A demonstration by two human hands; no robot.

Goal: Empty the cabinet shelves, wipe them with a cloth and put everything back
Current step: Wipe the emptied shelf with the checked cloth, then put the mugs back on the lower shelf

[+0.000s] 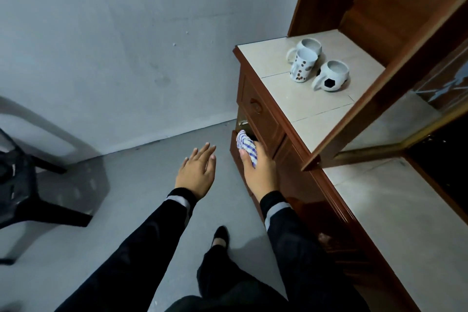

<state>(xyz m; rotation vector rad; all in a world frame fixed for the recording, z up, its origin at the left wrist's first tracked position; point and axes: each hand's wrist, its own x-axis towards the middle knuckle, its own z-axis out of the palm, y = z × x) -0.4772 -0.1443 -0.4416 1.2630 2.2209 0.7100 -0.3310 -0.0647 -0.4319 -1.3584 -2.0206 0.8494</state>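
Observation:
My right hand (258, 172) grips a blue-and-white striped cloth (246, 145) at the opening of the low cupboard in the wooden cabinet (298, 180); its fingertips are hidden inside. To its left my left hand (196, 171) hovers over the floor, fingers spread, holding nothing. Three white mugs stand on the cabinet's tiled counter (316, 109): a plain one (308, 46) at the back, a spotted one (302, 66) in front of it, and one with a black patch (332, 75) to the right. The upper cabinet's shelf space (395, 15) looks bare.
An open upper cabinet door (379, 88) juts out over the counter. A drawer with a round knob (255, 106) sits above the low opening. A black plastic chair (22, 185) stands at the left on the grey floor. My foot (220, 235) is close to the cabinet base.

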